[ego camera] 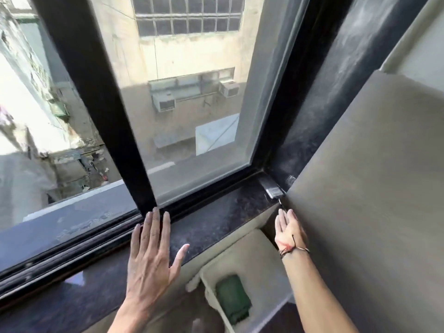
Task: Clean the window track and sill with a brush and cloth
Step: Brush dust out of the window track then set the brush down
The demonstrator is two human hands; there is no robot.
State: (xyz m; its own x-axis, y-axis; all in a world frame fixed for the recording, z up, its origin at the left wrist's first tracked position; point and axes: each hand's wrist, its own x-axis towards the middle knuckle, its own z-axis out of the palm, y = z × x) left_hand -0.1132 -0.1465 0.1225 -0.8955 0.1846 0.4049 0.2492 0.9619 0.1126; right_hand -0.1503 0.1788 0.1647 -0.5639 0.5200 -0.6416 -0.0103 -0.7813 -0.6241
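Observation:
A dusty dark stone sill (216, 212) runs below the black window track (72, 251). My left hand (153, 248) lies flat on the sill with fingers spread, its fingertips at the foot of the black sliding sash (101, 104). A small brush (274, 189) with dark bristles and a metal ferrule lies in the sill's right corner, against the wall. My right hand (289, 230) is open with straight fingers, its fingertips just below the brush's handle end. A folded green cloth (232, 300) lies on a white ledge below the sill.
A grey wall panel (360, 188) stands close on the right, beside my right arm. The dark side reveal (336, 80) rises above the brush. Outside the glass are buildings with air-conditioner units and a deep drop.

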